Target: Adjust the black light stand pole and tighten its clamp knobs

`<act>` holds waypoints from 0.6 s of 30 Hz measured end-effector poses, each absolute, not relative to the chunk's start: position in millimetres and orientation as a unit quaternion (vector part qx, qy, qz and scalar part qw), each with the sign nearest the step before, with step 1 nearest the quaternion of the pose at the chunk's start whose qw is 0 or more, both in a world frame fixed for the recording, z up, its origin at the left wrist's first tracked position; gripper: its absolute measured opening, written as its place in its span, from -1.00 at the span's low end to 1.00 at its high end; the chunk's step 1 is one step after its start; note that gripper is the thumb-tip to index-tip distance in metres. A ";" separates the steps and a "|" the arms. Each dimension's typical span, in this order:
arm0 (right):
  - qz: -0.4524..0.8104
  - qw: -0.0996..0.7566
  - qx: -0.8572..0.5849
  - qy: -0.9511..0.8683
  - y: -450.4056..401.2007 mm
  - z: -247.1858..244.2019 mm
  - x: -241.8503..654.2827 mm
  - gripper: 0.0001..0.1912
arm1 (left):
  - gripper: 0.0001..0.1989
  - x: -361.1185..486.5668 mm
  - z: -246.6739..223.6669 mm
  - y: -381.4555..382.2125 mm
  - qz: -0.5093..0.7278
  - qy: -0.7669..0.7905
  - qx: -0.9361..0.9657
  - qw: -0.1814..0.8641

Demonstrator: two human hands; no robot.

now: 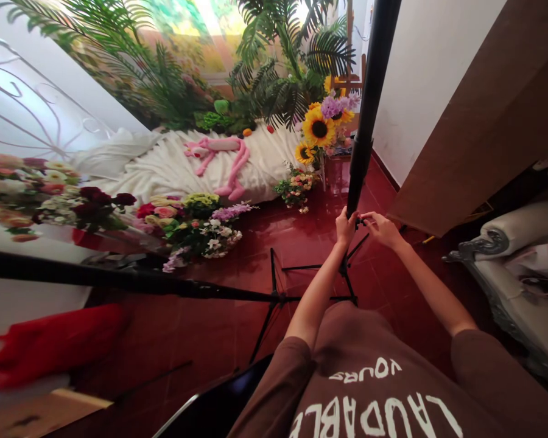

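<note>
A tall black tripod stand [363, 128] rises in front of me, its pole running up past the top edge of the head view. My left hand [345, 227] is wrapped round the pole low down, just above the spread legs. Beside it, my right hand [380, 229] has its fingers pinched at a small black knob [360, 222] on the pole's side. The fingertips partly cover that knob, so whether it turns cannot be made out. Below the hands, the stand's legs rest on the red tiled floor [315, 243].
A second black stand [164, 283] crosses the left side. Flower bunches [201, 228], sunflowers [318, 128] and a pink plush toy [223, 146] on white cloth [164, 161] lie ahead. To the right are a brown board [461, 128] and a pale carved sofa [520, 261].
</note>
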State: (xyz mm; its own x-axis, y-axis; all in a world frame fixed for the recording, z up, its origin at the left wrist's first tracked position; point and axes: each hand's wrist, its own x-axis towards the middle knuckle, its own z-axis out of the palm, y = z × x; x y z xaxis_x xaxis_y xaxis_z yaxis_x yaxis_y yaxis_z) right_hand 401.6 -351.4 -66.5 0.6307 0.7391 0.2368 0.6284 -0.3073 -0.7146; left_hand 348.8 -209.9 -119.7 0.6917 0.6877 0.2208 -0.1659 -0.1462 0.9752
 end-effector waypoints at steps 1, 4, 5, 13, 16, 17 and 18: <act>0.064 0.411 -0.805 -0.423 -351.6 -71.9 400.0 -0.70 | -0.60 348.8 -119.7 -210.0 0.344 0.189 0.675 0.624; 0.038 0.436 -0.796 -0.418 -348.3 -85.6 395.3 -0.67 | -0.60 347.9 -119.1 -210.2 0.347 0.182 0.681 0.619; 0.026 0.447 -0.793 -0.413 -346.6 -90.3 393.6 -0.66 | -0.60 347.6 -118.9 -210.2 0.344 0.182 0.683 0.619; -0.017 0.528 -0.784 -0.327 -327.7 -120.3 386.8 -0.57 | -0.57 345.4 -116.6 -211.3 0.340 0.197 0.689 0.609; -0.012 0.539 -0.791 -0.290 -320.2 -116.9 388.1 -0.57 | -0.55 344.9 -117.0 -211.4 0.337 0.194 0.691 0.610; -0.007 0.540 -0.794 -0.279 -318.2 -114.4 388.5 -0.58 | -0.54 344.9 -117.4 -211.3 0.338 0.192 0.692 0.609; 0.003 0.541 -0.797 -0.269 -316.4 -111.6 389.1 -0.59 | -0.53 345.0 -117.9 -211.2 0.340 0.189 0.693 0.607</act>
